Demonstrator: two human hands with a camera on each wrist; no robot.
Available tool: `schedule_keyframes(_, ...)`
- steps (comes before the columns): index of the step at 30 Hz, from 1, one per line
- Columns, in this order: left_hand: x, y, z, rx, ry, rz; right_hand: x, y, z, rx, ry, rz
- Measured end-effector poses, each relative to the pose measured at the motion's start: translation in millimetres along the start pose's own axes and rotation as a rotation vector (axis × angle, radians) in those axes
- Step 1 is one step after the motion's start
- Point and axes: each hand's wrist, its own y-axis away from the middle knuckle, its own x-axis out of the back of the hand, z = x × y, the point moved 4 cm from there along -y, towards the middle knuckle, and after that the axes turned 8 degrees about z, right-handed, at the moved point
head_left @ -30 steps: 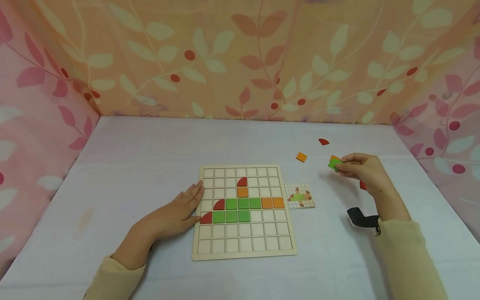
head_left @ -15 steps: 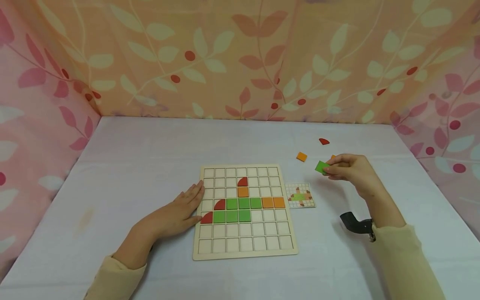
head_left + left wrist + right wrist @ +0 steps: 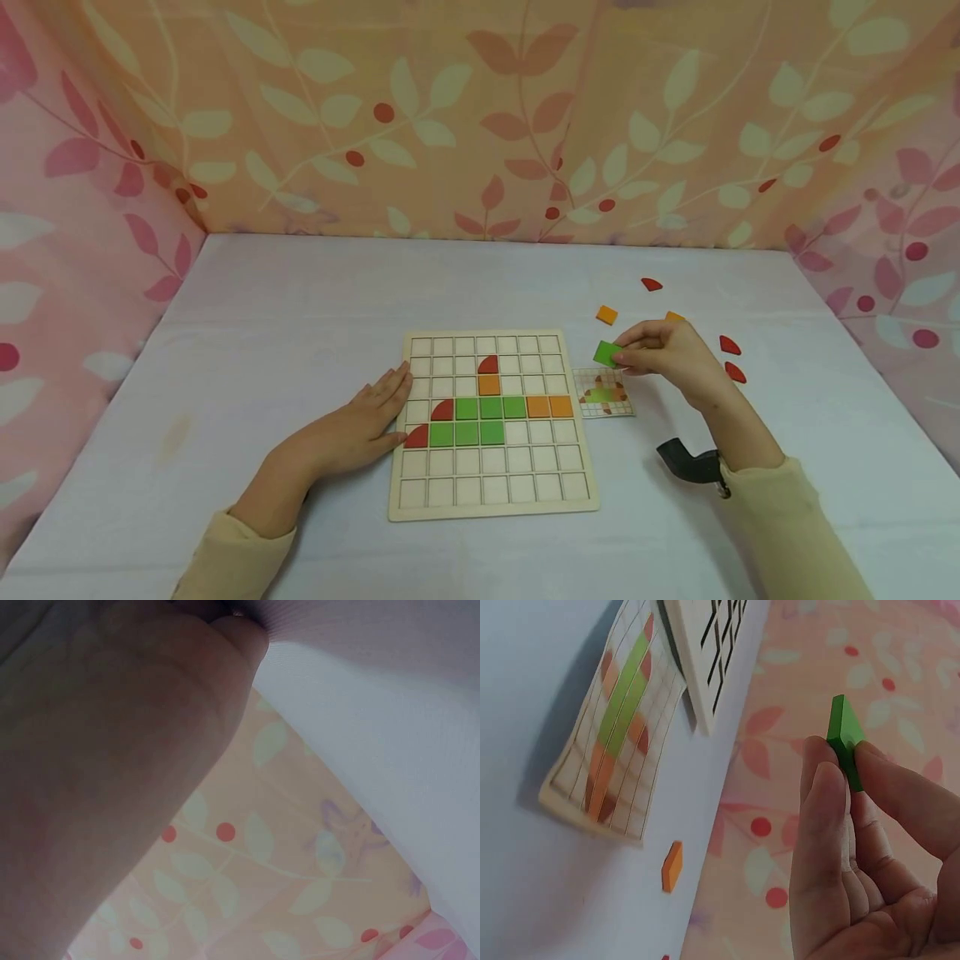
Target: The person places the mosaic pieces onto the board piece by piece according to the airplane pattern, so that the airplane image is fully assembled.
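My right hand (image 3: 667, 358) pinches a green square tile (image 3: 606, 353) between thumb and fingertips, above the top edge of the small pattern card (image 3: 600, 407). In the right wrist view the same tile (image 3: 843, 739) stands up from the fingertips. My left hand (image 3: 360, 423) lies with straight fingers on the left edge of the wooden grid board (image 3: 547, 483). On the board are rows of green squares (image 3: 467, 433), orange squares (image 3: 538, 407) and red quarter-round pieces (image 3: 416, 436). The left wrist view shows mostly the underside of the hand and wrist.
Loose orange squares (image 3: 607, 315) and several red quarter-round pieces (image 3: 652, 284) lie on the white cloth right of the board. A black strap piece (image 3: 688, 463) sticks out at the right wrist. Patterned curtains (image 3: 480, 125) stand behind and at both sides.
My right hand has moved left with the green tile, from beside the loose pieces to over the card. Two red pieces at the right are now uncovered. The left hand stays put.
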Motion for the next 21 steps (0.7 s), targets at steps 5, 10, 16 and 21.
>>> schedule_keyframes(5,-0.5,0.0,-0.6,0.005,-0.001,-0.002,-12,3,-6,-0.004,0.040,-0.037)
schedule_keyframes(10,-1.5,-0.4,-1.5,0.006,-0.008,-0.002,-24,5,-7,0.014,0.048,-0.068)
schedule_keyframes(16,-1.4,-0.4,-1.7,0.012,-0.011,-0.001,-39,8,-7,-0.001,0.030,-0.106)
schedule_keyframes(21,-0.8,0.1,-1.5,0.019,-0.010,-0.002,-50,11,-10,0.007,0.030,-0.134)
